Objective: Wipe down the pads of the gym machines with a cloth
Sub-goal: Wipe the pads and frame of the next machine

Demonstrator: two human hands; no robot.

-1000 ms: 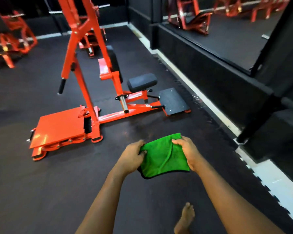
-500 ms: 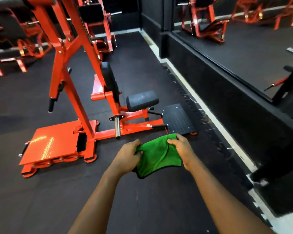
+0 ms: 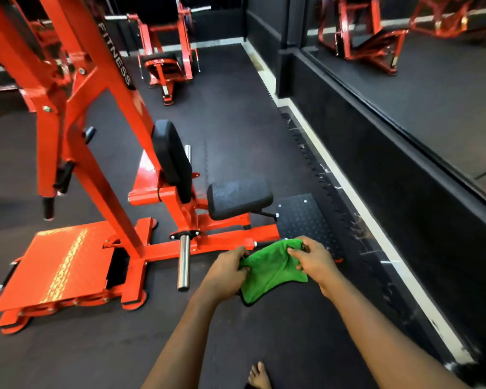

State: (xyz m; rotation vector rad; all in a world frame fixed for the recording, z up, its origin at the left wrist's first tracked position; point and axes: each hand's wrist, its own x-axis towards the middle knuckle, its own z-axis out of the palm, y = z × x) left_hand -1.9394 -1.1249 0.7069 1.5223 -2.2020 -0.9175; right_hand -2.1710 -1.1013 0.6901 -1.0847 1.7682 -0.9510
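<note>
A soft, fuzzy green cloth [image 3: 270, 269] with a dark hem hangs bunched between both hands above the dark rubber floor [image 3: 68, 357]. The left hand [image 3: 225, 272] pinches its left edge with curled fingers; the right hand [image 3: 314, 261] grips the upper right edge the same way. Just beyond the cloth stands an orange steel machine [image 3: 101, 153] with a rounded black seat pad [image 3: 239, 196], textured and matte, and an upright oblong back pad [image 3: 172, 160]. A polished metal peg [image 3: 183, 262] juts from its base, beside a black studded footplate [image 3: 306, 220]. A bare foot [image 3: 260, 376] shows at the bottom edge of the floor.
</note>
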